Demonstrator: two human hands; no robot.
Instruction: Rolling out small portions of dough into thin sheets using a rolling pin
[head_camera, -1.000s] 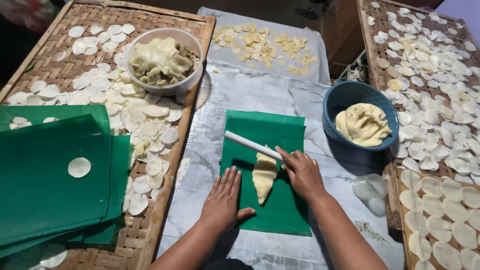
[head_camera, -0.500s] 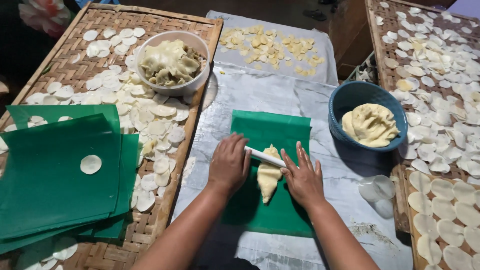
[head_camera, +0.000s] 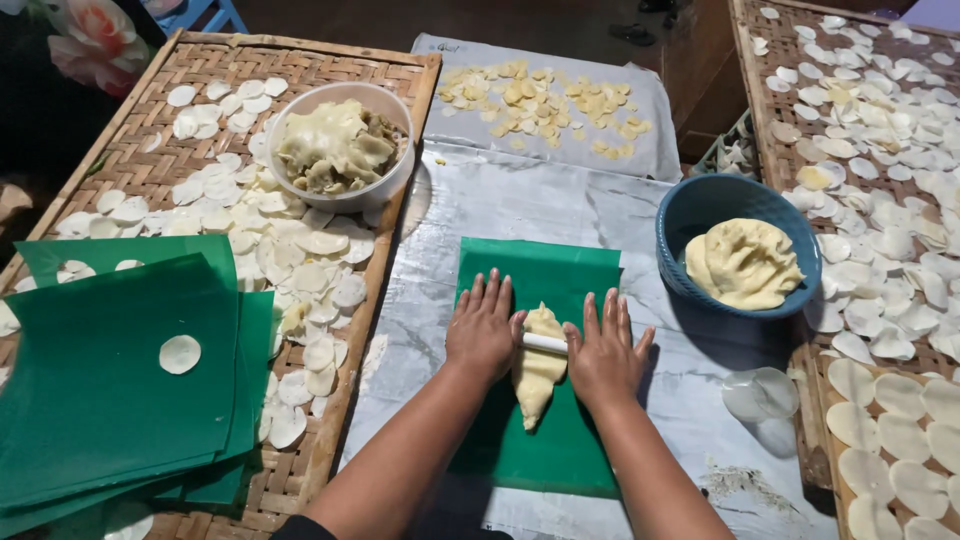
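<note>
Two hands, the left hand (head_camera: 483, 332) and the right hand (head_camera: 604, 352), are laid flat with fingers spread on a white roller (head_camera: 544, 343), so that weight is pressed evenly onto the dough piece (head_camera: 538, 375), kept in the middle of the green mat (head_camera: 540, 275).

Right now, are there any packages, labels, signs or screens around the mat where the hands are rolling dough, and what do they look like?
None in view: no package, label, sign or screen.
The left hand and right hand press a white roller on dough over a green mat; bowls and woven trays around are unmarked.
</note>
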